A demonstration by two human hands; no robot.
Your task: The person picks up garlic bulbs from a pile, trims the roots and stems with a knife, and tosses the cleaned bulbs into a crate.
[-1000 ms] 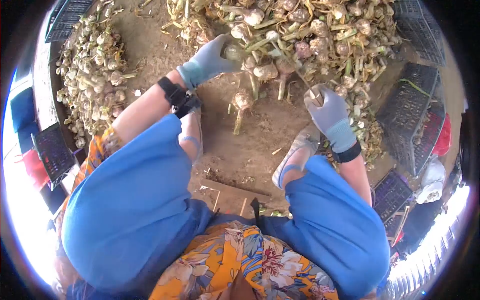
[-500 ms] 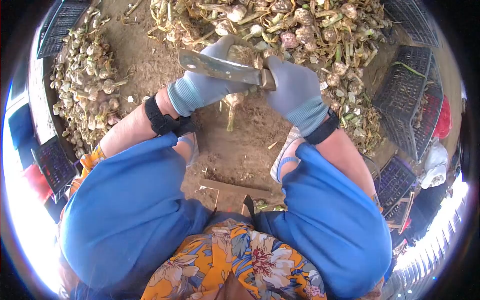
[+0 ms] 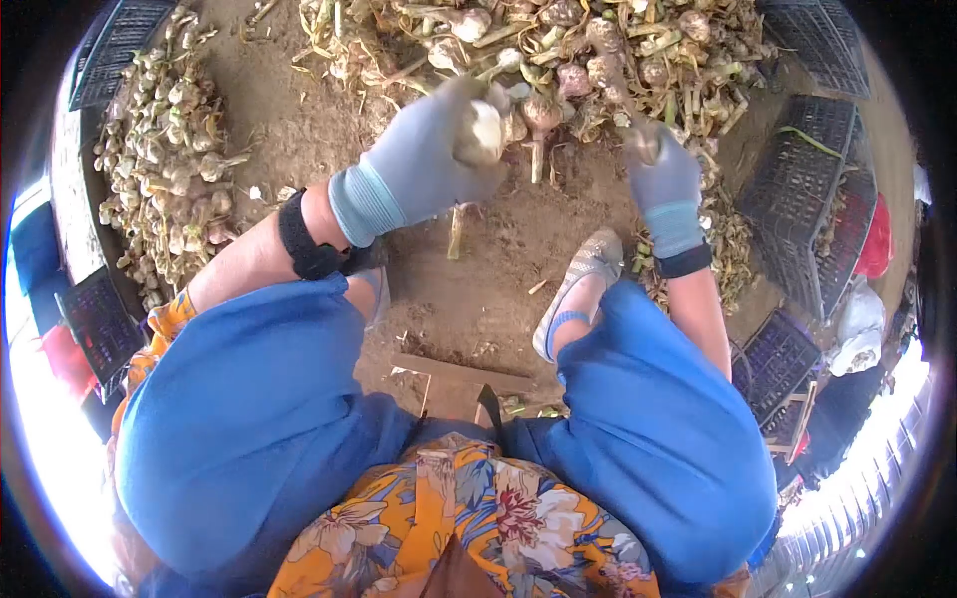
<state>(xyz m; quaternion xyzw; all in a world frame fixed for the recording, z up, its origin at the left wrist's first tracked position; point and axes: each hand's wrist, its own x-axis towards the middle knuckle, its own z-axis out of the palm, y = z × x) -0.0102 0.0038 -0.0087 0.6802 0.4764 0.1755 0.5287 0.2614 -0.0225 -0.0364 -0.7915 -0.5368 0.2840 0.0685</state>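
Note:
My left hand (image 3: 424, 149), in a grey glove, is closed around a garlic bulb (image 3: 485, 132) whose pale, peeled-looking side faces right. In my gloved right hand (image 3: 663, 184), the fingers are wrapped round the handle of a knife (image 3: 646, 149). Its blade is smeared by motion and points up over the garlic pile, so its edge is hard to make out. The knife is apart from the bulb. Between my hands, another garlic bulb (image 3: 541, 115) with its stem lies at the near edge of the pile.
A large heap of garlic (image 3: 688, 45) with dry stalks spreads ahead. More garlic (image 3: 174, 169) lies in a long pile at left. Black plastic crates (image 3: 797, 189) stand at right, near a white sack (image 3: 859, 324). My feet (image 3: 583, 284) flank bare soil (image 3: 459, 309).
My right hand has moved right, away from my left, taking the knife from across the left hand. The blade has swung from pointing left to pointing up. The held bulb now shows plainly.

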